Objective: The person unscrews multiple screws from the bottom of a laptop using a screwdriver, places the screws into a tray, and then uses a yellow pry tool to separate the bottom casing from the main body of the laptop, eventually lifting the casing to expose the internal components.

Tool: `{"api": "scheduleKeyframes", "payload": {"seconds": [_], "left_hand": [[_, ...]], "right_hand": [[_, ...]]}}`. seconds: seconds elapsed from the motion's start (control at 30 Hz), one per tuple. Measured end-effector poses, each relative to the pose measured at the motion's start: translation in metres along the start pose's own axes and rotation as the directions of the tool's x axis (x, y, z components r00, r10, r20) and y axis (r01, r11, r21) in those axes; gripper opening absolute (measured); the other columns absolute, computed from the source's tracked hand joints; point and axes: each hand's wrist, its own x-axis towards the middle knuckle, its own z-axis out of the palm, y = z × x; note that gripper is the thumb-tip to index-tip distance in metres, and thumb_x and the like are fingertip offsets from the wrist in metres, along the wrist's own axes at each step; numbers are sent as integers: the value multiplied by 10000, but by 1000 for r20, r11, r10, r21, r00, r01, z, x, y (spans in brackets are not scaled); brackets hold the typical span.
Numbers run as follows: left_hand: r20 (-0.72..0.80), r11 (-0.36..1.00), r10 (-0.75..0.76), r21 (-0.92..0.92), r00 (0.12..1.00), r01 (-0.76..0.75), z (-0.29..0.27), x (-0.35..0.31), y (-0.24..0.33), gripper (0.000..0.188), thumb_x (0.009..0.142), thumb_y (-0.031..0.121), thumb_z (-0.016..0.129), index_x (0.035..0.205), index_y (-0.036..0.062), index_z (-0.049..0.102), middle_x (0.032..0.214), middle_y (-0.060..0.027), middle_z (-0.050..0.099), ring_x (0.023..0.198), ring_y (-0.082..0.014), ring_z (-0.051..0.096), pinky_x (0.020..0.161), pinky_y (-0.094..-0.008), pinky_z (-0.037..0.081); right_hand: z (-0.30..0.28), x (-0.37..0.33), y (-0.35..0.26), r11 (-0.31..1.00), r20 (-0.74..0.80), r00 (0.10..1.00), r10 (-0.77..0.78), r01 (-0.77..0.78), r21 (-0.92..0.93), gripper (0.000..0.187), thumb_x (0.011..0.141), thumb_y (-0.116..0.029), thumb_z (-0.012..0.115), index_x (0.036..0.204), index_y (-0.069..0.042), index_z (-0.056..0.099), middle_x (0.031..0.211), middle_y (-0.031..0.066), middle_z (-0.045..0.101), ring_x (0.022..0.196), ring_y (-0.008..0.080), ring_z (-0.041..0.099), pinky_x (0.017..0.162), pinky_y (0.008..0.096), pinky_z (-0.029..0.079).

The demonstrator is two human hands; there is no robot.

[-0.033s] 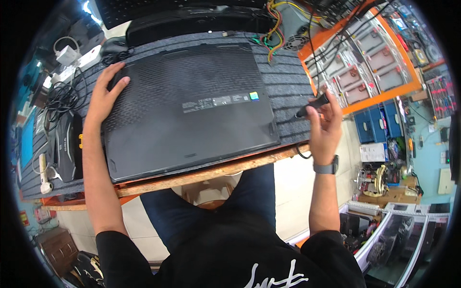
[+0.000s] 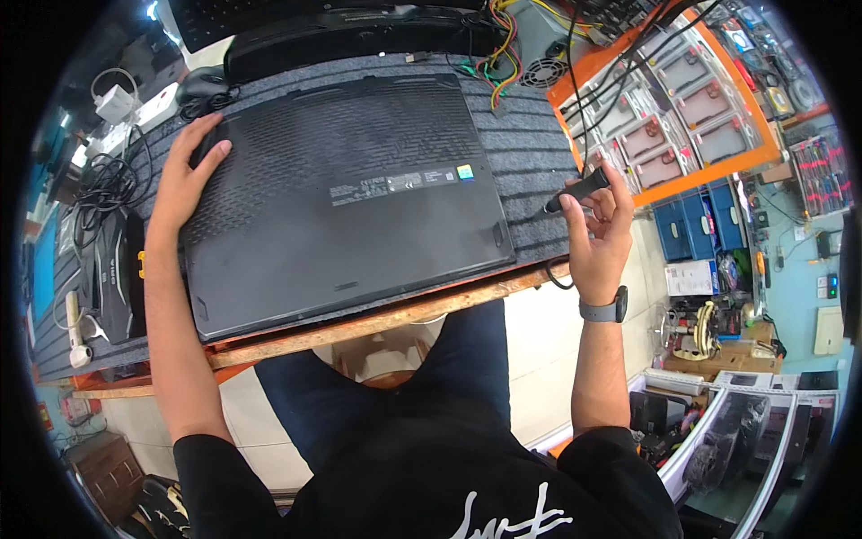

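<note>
A large black laptop [image 2: 359,242] lies upside down on the grey ribbed mat, its vented bottom cover facing up. My left hand [image 2: 187,175] rests at the laptop's far left corner, thumb apart from the fingers and lying on the cover. Off the laptop's right side, my right hand [image 2: 600,238] holds a slim black electric screwdriver [image 2: 579,190] between thumb and fingers. Its thin tip points down and left over the mat, apart from the laptop. A dark cord runs upward from near its back end.
Beyond the laptop stand a black mouse [image 2: 205,85] and a dark keyboard [image 2: 287,22]. Coloured wires [image 2: 507,54] and an orange-framed parts case [image 2: 763,153] are at the far right. Tangled black cables [image 2: 112,180] lie left. The wooden table edge [image 2: 404,314] runs along the near side.
The whole view has shifted slightly, so things sit a little further left. My left hand stays on the laptop corner, and my right hand keeps holding the screwdriver beside it.
</note>
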Motion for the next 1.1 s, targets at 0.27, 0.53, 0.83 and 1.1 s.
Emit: {"api": "scheduleKeyframes", "payload": {"seconds": [0.27, 0.53, 0.83, 1.1], "left_hand": [[34, 999, -43, -2, 998, 44, 3, -2, -5, 463, 998, 234, 667, 1416, 49, 595, 1478, -122, 555, 1416, -254, 474, 1196, -353, 314], [17, 999, -42, -15, 999, 42, 4, -1, -4, 463, 994, 280, 676, 1397, 61, 614, 1445, -124, 578, 1380, -263, 510, 1174, -353, 348], [26, 999, -46, 1, 999, 46, 3, -2, -4, 469, 999, 297, 677, 1398, 59, 614, 1443, -115, 581, 1373, -253, 515, 1160, -343, 359], [32, 999, -31, 14, 999, 30, 2, 1, -8, 493, 998, 324, 677, 1423, 84, 605, 1450, -112, 578, 1372, -248, 517, 1152, -353, 369]], "right_hand": [[-18, -30, -28, 965, 25, 985, -171, 163, 204, 688, 912, 108, 705, 1492, -7, 352, 1181, 214, 691, 994, 184, 715, 830, 279, 604], [-15, -31, -26, 971, 66, 986, -152, 136, 197, 689, 908, 98, 719, 1486, -7, 358, 1162, 212, 704, 960, 185, 730, 795, 264, 608], [-31, 4, -71, 886, 345, 916, -204, 322, -333, 400, 890, -231, 824, 1133, -54, 560, 772, 111, 674, 624, 208, 697, 547, 329, 530], [-49, 68, -105, 796, 838, 489, -242, 593, -116, 180, 965, -210, 672, 952, -48, 595, 775, 143, 662, 775, 374, 689, 674, 465, 527]]}}
